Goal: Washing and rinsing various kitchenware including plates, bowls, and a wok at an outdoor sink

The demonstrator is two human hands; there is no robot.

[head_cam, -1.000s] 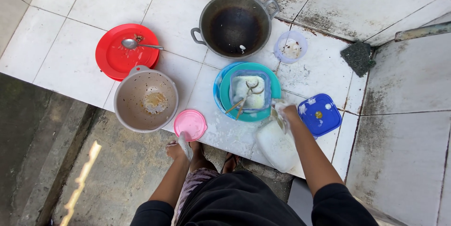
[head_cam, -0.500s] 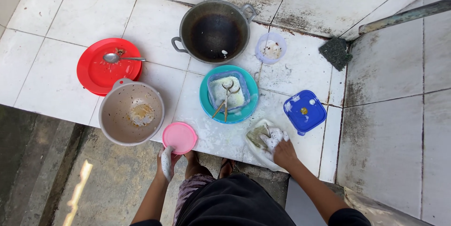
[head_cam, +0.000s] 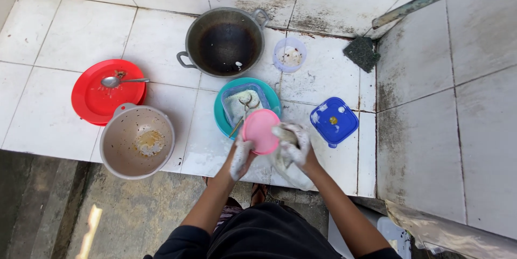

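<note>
The left hand [head_cam: 240, 158], soapy, is closed on the lower edge of the pink lid [head_cam: 260, 131], which a second ago lay flat on the tiles by the grey bowl [head_cam: 137, 140]; it is now lifted and held in front of the body, above the tile edge. The right hand [head_cam: 293, 148] has come off the floor with the sponge [head_cam: 284, 136], fingers curled round it, and presses it against the lid's right rim, so scrubbing of the lid has begun. Just behind sits the teal plate [head_cam: 222, 116] with a clear box [head_cam: 242, 103]; the blue lid [head_cam: 334, 121] lies to the right, the wok [head_cam: 225, 41] and red plate [head_cam: 102, 95] farther off.
</note>
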